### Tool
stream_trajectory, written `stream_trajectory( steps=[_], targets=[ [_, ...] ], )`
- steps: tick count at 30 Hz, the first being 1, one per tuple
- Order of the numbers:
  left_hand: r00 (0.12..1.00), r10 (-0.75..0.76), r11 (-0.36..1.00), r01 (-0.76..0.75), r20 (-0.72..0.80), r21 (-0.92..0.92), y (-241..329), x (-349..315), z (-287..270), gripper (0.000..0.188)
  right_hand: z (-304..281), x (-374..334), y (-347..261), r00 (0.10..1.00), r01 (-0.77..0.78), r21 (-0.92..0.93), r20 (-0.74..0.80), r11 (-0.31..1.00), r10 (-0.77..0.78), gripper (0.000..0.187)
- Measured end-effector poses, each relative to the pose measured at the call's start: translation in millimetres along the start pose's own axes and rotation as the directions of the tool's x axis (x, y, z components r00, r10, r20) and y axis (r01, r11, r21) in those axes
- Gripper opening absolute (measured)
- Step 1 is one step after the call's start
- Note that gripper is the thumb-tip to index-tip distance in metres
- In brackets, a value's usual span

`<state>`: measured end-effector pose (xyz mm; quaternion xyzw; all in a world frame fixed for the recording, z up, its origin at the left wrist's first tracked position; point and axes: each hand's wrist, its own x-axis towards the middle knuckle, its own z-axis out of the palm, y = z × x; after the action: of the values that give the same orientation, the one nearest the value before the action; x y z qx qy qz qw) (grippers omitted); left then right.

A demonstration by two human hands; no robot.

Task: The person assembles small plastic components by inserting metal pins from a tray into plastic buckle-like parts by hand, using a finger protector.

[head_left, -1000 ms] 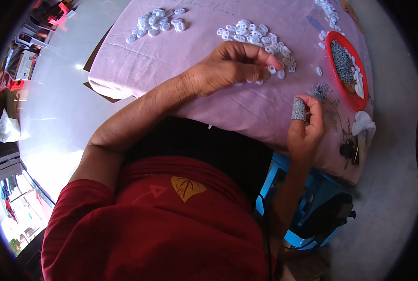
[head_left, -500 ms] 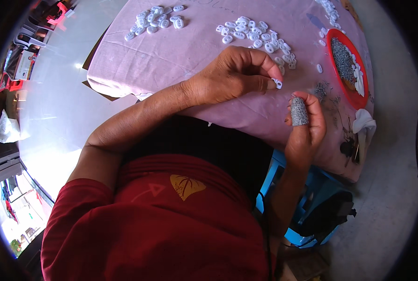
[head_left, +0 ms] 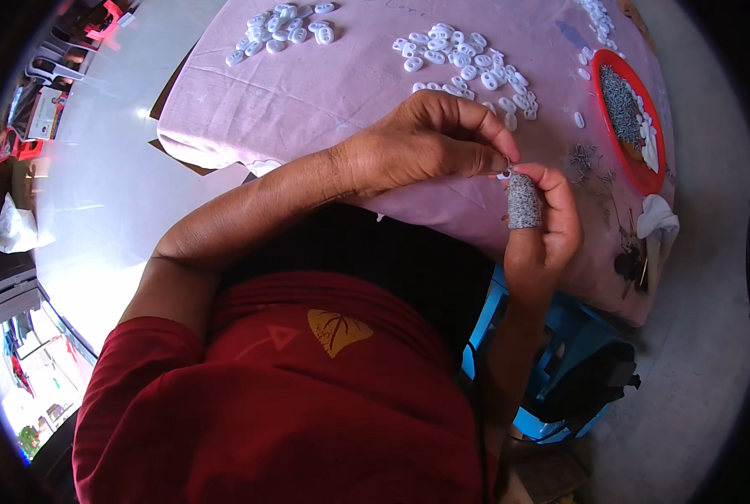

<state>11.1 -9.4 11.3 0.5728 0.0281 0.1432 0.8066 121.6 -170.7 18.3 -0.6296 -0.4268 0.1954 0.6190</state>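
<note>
My left hand (head_left: 430, 144) reaches across the near edge of the table, thumb and forefinger pinched on a small white plastic piece (head_left: 503, 175), mostly hidden by the fingertips. My right hand (head_left: 551, 220) meets it there, its thumb inside a speckled grey thumb sleeve (head_left: 524, 202). Its curled fingertips touch the left fingertips, and a tiny thin item shows where they meet; I cannot make out what it is. Beyond the hands lies a pile of white oval plastic pieces with holes (head_left: 467, 60). Small grey screw-like parts (head_left: 583, 157) lie loose right of the hands.
A red tray (head_left: 649, 181) at the right holds a heap of grey parts (head_left: 620, 105) and some white pieces. Another white pile (head_left: 276, 27) lies far left on the pink cloth (head_left: 249, 105). A white cloth (head_left: 657, 220) hangs by the right edge; a blue stool (head_left: 576, 336) stands below.
My right hand has moved left and up until its fingertips meet those of my left hand. My left hand has shifted slightly right, still pinching the white piece.
</note>
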Motion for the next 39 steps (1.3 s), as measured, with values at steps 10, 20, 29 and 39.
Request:
stream_trajectory(
  steps=[10, 20, 29, 39],
  targets=[
    [0.999, -0.024, 0.999, 0.023, -0.023, -0.047, -4.4, -4.0, -0.2, 0.018, -0.7, -2.5, -3.0, 0.999, -0.013, -0.045, -0.045, 0.999, 0.011, 0.018],
    [0.999, 0.046, 0.998, -0.046, 0.018, 0.040, -1.9, -4.4, -0.7, 0.018, 1.3, -3.1, 0.1, 0.998, 0.038, -0.070, -0.037, 0.997, -0.041, 0.017],
    [0.995, 0.093, 0.989, -0.098, 0.042, 0.111, -1.4, -5.2, -2.3, 0.015, -0.7, -1.7, -0.6, 0.991, 0.129, -0.199, -0.007, 0.972, -0.133, 0.012],
    [0.993, 0.029, 0.998, -0.022, -0.113, 0.064, -6.3, -16.5, 9.3, 0.015, 13.5, -9.6, 2.6, 0.989, 0.081, -0.147, -0.108, 0.986, -0.098, 0.011]
  ],
)
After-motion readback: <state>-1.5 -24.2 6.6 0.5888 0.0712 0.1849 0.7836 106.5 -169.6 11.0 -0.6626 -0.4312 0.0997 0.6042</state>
